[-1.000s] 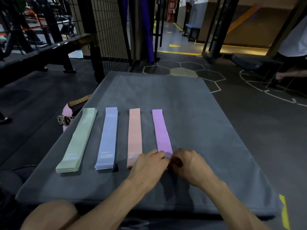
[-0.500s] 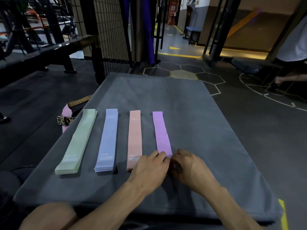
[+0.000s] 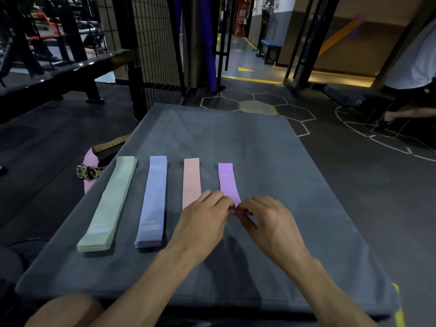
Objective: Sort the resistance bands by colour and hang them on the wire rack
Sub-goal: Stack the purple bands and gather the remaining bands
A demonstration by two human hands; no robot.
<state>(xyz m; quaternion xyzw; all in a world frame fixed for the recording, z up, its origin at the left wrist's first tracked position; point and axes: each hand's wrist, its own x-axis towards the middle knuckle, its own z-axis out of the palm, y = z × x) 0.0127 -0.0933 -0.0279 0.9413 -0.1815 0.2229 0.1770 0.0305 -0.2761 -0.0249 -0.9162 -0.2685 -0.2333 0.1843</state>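
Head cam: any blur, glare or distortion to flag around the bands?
Head view: dim overall, bright spill only at the far doorway; wide-angle bending at the edges; both hands' fingertips smear where the left hand and right hand meet on the purple band; printing on the green band is unreadable.

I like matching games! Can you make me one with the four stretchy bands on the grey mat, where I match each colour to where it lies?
Things:
1. green band
2. blue band
3. peach band
4. purple band

Places:
A. near end pinched by both hands
B. farthest left, nearest the spotted belt
C. between the green and the peach one
D. near end hidden under the left hand

Pairs: 1-B, 2-C, 3-D, 4-A

The left hand and right hand meet at the purple band's near end on the mat. The belt lies off the mat's left edge.
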